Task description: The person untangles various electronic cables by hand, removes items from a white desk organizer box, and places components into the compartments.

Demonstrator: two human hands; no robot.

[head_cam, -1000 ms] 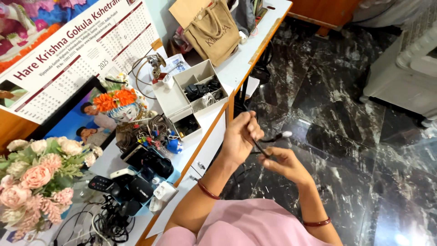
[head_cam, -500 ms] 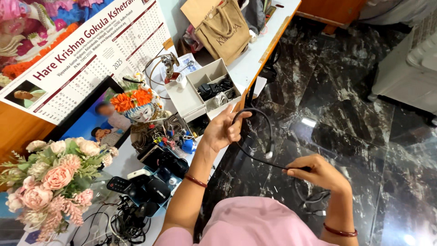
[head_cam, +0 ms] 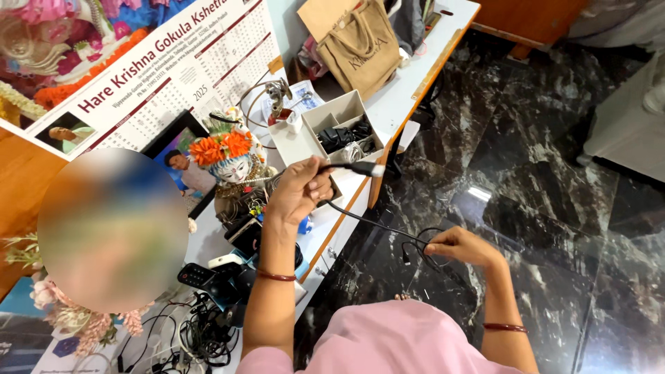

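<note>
My left hand [head_cam: 299,188] pinches one end of a thin black cable [head_cam: 374,223], its plug [head_cam: 361,168] sticking out to the right over the white desk's edge [head_cam: 388,111]. The cable droops down and right to my right hand [head_cam: 463,247], which grips several dark loops of it above the black marble floor. Just beyond the plug stands a white compartment box [head_cam: 331,119] holding dark cords.
On the desk are a tan jute bag [head_cam: 360,47], a small figurine with orange flowers [head_cam: 228,156], a wall calendar [head_cam: 166,76], a black remote [head_cam: 197,275], tangled wires [head_cam: 201,332] and pink flowers [head_cam: 76,325]. A white unit [head_cam: 627,118] stands at right.
My left hand has lifted the cable's plug end up toward the compartment box, while my right hand dropped lower and gathered the cable into loops. The view has shifted slightly.
</note>
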